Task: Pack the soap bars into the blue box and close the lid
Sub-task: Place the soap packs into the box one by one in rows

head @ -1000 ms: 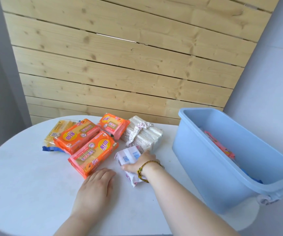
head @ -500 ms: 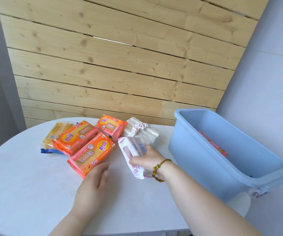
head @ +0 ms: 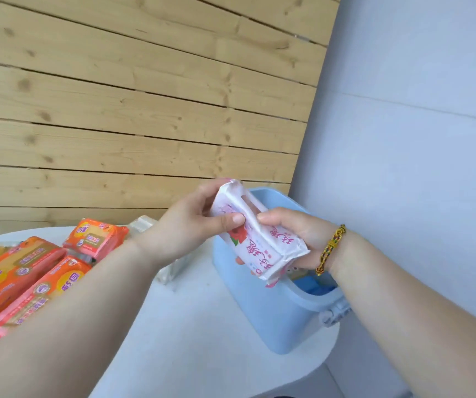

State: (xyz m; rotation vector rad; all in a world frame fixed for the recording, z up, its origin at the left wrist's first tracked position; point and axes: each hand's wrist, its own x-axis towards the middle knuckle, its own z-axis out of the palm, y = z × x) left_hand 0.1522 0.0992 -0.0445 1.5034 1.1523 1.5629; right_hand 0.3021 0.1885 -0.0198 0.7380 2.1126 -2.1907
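Observation:
Both hands hold a white soap pack (head: 255,238) with pink print in the air, just above the near-left rim of the blue box (head: 262,305). My left hand (head: 191,225) grips its upper end, thumb on the front. My right hand (head: 294,234), with a beaded bracelet at the wrist, grips its lower end from the right. Three orange soap packs lie on the white table at the left: one at the back (head: 95,237), one at the far left (head: 10,271), one nearer (head: 44,291). A clear-wrapped soap bundle (head: 145,225) is mostly hidden behind my left arm.
The white round table (head: 191,340) ends just right of the box, whose grey latch (head: 333,313) hangs over the edge. Blue and pink items (head: 314,285) lie inside the box. A wooden slat wall stands behind and a pale wall at the right.
My right hand lifted the white soap pack off the table and carried it up and right over the box. My left hand rose from the table and took hold of the pack's upper end.

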